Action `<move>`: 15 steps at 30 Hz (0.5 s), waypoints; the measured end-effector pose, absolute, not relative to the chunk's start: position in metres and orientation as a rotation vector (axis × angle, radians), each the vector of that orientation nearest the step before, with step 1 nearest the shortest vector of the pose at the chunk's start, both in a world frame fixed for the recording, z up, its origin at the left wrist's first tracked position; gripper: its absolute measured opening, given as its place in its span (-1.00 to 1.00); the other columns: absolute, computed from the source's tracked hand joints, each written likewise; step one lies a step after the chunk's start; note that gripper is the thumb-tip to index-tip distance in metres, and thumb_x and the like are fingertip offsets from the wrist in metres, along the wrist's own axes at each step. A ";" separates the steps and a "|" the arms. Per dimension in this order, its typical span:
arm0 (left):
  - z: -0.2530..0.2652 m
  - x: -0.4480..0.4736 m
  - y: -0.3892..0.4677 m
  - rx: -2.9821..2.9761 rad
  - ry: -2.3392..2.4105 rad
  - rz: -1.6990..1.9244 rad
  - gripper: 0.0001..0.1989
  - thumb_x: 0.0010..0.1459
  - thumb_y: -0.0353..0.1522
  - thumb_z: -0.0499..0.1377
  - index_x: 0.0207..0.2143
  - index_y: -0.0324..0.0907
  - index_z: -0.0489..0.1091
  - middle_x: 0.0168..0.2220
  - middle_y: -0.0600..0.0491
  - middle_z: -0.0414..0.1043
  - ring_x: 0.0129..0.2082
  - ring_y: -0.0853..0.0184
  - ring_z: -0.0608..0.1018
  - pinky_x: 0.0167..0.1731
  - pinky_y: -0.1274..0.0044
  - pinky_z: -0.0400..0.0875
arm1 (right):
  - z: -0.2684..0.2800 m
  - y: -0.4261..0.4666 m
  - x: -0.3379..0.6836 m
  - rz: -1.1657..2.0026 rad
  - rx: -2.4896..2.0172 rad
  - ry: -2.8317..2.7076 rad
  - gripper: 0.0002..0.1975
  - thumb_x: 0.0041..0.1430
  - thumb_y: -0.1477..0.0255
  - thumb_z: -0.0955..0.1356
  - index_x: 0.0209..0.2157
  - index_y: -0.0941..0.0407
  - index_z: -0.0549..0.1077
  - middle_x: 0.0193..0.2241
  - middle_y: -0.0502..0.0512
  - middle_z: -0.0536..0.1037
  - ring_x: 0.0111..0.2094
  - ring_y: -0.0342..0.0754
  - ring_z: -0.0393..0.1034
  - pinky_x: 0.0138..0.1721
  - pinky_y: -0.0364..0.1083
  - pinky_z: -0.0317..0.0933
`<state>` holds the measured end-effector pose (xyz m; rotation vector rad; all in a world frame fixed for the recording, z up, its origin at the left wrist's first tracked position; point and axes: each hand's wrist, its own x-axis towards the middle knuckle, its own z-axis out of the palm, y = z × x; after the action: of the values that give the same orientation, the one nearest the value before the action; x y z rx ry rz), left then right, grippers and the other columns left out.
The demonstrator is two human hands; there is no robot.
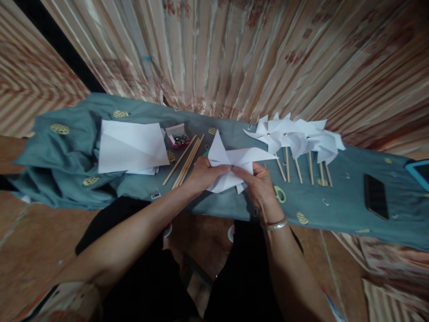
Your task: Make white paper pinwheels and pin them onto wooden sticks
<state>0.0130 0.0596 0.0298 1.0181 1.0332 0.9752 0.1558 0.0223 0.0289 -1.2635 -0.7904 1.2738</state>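
Observation:
Between my two hands is a white paper pinwheel (234,156) with pointed blades, held just above the cloth-covered table. My left hand (202,173) grips its left side, thumb pressed toward the centre. From the right, my right hand (259,183) pinches it, and both thumbs meet at the middle. Whether a pin sits under the thumbs is hidden. Just beyond my right wrist lie green-handled scissors (279,194), their blades out of sight. Wooden sticks (189,163) rest to the left of my left hand.
A stack of white paper (132,145) lies at left, beside a small open box (178,136) of metal pins. Several finished pinwheels on sticks (301,136) lie at right. A dark phone (376,196) and a blue-edged device (418,172) are farther right on the green cloth (338,205).

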 end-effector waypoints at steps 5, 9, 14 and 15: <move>0.031 0.013 0.062 1.034 1.014 0.998 -0.77 -0.18 -0.40 0.34 -0.38 -0.29 0.51 -0.44 0.02 0.56 -0.36 0.27 0.57 -0.39 0.54 0.46 | 0.028 0.025 0.157 1.229 -1.273 -0.826 -0.74 -0.28 0.34 0.56 -0.45 0.08 0.58 -0.53 -0.07 0.60 -0.53 -0.12 0.41 -0.44 -0.10 0.31; 0.034 0.011 0.064 1.039 1.002 0.994 -0.76 -0.19 -0.39 0.34 -0.39 -0.29 0.51 -0.43 0.03 0.57 -0.39 0.28 0.57 -0.40 0.52 0.46 | 0.032 0.025 0.158 1.210 -1.305 -0.875 -0.70 -0.28 0.29 0.56 -0.41 0.08 0.60 -0.49 -0.04 0.62 -0.49 -0.09 0.44 -0.38 -0.07 0.35; 0.034 0.010 0.064 1.075 0.999 0.982 -0.77 -0.20 -0.41 0.35 -0.39 -0.30 0.52 -0.47 0.04 0.55 -0.36 0.23 0.58 -0.39 0.50 0.48 | 0.036 0.024 0.157 1.230 -1.296 -0.873 -0.70 -0.31 0.29 0.57 -0.44 0.08 0.60 -0.47 -0.02 0.64 -0.50 -0.09 0.45 -0.39 -0.07 0.38; 0.034 0.009 0.064 1.083 1.000 0.986 -0.76 -0.20 -0.42 0.35 -0.38 -0.30 0.53 -0.47 0.04 0.56 -0.35 0.23 0.58 -0.39 0.50 0.48 | 0.037 0.023 0.157 1.229 -1.296 -0.871 -0.70 -0.32 0.30 0.58 -0.44 0.08 0.60 -0.47 -0.02 0.64 -0.50 -0.09 0.45 -0.40 -0.07 0.38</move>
<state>0.0093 0.0636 0.0338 1.0829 1.0000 0.9858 0.1566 0.0234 0.0368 -1.2961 -0.8710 1.2288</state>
